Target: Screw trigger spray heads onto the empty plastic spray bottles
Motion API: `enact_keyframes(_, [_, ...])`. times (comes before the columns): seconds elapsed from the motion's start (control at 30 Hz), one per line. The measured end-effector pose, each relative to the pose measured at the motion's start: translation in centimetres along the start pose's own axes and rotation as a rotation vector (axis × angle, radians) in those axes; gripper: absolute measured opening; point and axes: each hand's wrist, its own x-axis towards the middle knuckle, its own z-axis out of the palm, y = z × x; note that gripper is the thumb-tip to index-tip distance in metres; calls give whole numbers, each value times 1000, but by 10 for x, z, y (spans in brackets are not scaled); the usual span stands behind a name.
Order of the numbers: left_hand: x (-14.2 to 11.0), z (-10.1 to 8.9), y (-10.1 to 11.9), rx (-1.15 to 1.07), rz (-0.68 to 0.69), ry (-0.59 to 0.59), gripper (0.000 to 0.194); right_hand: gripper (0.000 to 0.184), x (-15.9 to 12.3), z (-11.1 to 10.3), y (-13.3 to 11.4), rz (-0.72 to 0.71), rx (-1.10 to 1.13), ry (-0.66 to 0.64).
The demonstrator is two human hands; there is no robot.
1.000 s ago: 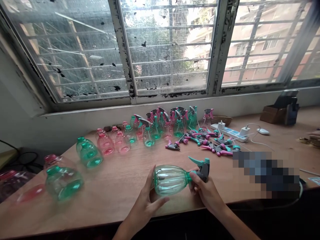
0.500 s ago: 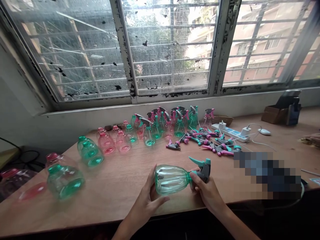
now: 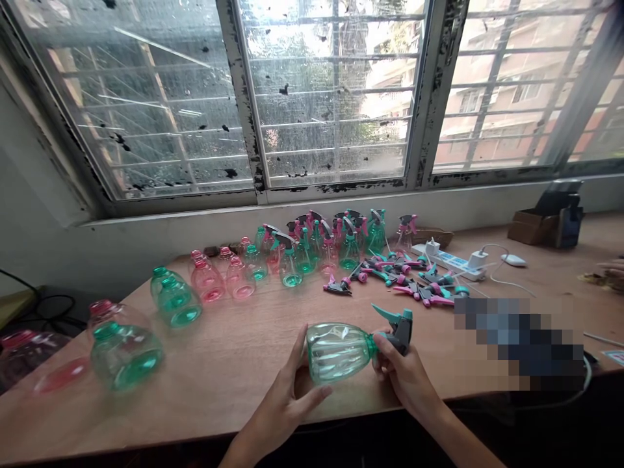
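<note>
A clear green spray bottle (image 3: 338,354) lies sideways in the air above the near table edge, its base to the left. My left hand (image 3: 292,387) cups that base, fingers behind it and thumb along the lower side. At the neck, my right hand (image 3: 397,367) pinches the collar of the grey and teal trigger head (image 3: 402,328), which sits on the bottle's mouth. The teal lever points up and left. Beyond my hands lies a pile of loose pink, teal and grey trigger heads (image 3: 422,286).
Open green bottles (image 3: 127,354) and pink bottles (image 3: 208,281) stand at the left. Several bottles with trigger heads (image 3: 291,263) stand by the window. A power strip (image 3: 453,260), white mouse (image 3: 513,260) and cardboard box (image 3: 531,226) are at the right, near another person's hand (image 3: 611,273).
The bottle has shifted slightly right, and the reflections on its side differ, as if it has turned a little. Both hands stay on it.
</note>
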Motion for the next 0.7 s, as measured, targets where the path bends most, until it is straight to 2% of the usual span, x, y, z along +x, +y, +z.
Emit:
enact_keyframes(0.1, [-1,1,1,-45,18,-44,101,39,-1,0,0,-5,-6,-11])
enact_keyframes(0.33, [0,1,9,36,-11,9,89,37,-1,1,0,-23,-37,-28])
enact_keyframes(0.47, [0,1,4,43,-18,22,96,39,-1,1,1,-30,-32,-7])
enact_keyframes(0.7, [-1,1,1,28,-13,-31,102,42,-3,0,1,-20,-59,2])
